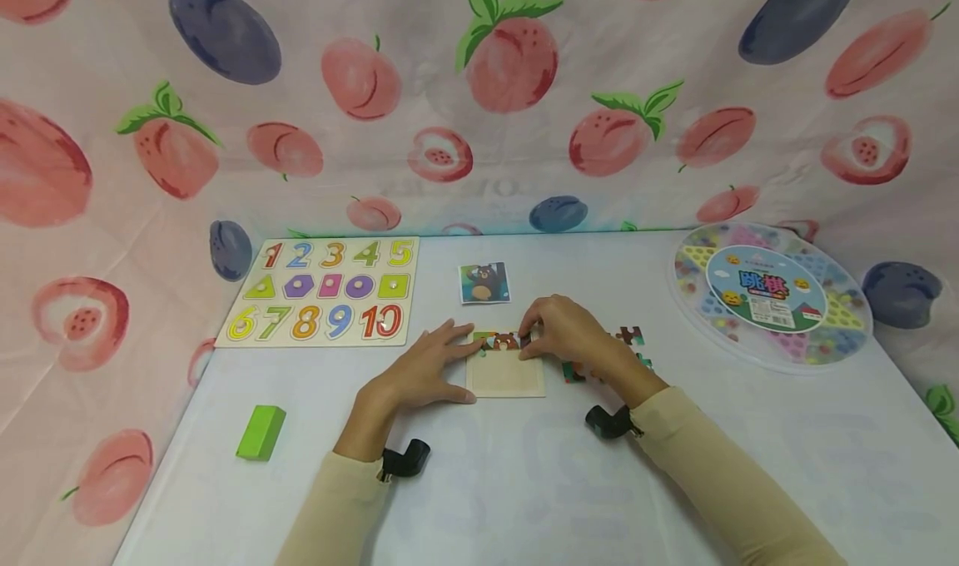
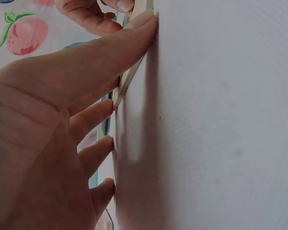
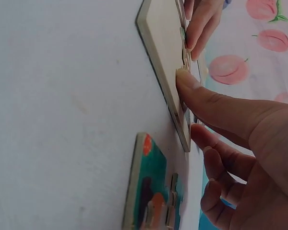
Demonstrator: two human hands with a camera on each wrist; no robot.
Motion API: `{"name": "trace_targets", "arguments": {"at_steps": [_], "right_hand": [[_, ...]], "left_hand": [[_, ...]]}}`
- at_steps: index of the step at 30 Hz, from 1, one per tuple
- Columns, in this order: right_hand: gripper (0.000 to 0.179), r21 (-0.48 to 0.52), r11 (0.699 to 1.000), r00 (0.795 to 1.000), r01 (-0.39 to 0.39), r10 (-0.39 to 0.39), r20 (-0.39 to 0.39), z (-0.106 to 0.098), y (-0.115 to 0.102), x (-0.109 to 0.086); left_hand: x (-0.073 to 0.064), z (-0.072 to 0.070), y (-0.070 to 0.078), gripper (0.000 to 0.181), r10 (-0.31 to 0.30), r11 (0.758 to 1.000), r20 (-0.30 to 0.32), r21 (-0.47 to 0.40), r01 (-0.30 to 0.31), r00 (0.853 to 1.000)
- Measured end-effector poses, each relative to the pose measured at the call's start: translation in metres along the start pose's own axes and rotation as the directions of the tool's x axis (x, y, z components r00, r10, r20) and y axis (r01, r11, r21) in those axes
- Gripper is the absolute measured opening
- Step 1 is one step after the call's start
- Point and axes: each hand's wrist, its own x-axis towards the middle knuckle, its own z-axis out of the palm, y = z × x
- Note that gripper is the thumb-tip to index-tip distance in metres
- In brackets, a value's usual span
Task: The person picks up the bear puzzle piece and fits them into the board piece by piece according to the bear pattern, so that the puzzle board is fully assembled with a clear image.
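Observation:
A square wooden puzzle board (image 1: 505, 377) lies on the table, its upper strip covered by jigsaw pieces (image 1: 504, 343) with a brown bear's head; the lower part is bare wood. My left hand (image 1: 423, 366) has its fingers spread at the board's left side, the index fingertip on the upper left pieces and the thumb (image 2: 134, 36) at the lower left corner. At the upper right corner my right hand (image 1: 565, 329) pinches a dark puzzle piece (image 1: 525, 341), mostly hidden by the fingers. The right thumb (image 3: 197, 88) lies over the board's face, the other fingers by its edge.
Loose puzzle pieces (image 1: 631, 334) lie right of the board, partly under the right forearm. A bear picture card (image 1: 484, 283) is behind the board. A number board (image 1: 318, 291) and green block (image 1: 260, 433) are at left, a round board-game box (image 1: 772, 291) at right.

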Motion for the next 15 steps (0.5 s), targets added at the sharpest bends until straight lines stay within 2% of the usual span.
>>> {"name": "trace_targets", "arguments": {"at_steps": [15], "right_hand": [[0.024,0.004,1.000,1.000,0.012,-0.012,-0.007,0.0007,0.0001,-0.0001]], "left_hand": [[-0.0003,-0.0012,0.0007,0.084,-0.001,1.000,-0.004,-0.025,0.001,1.000]]}}
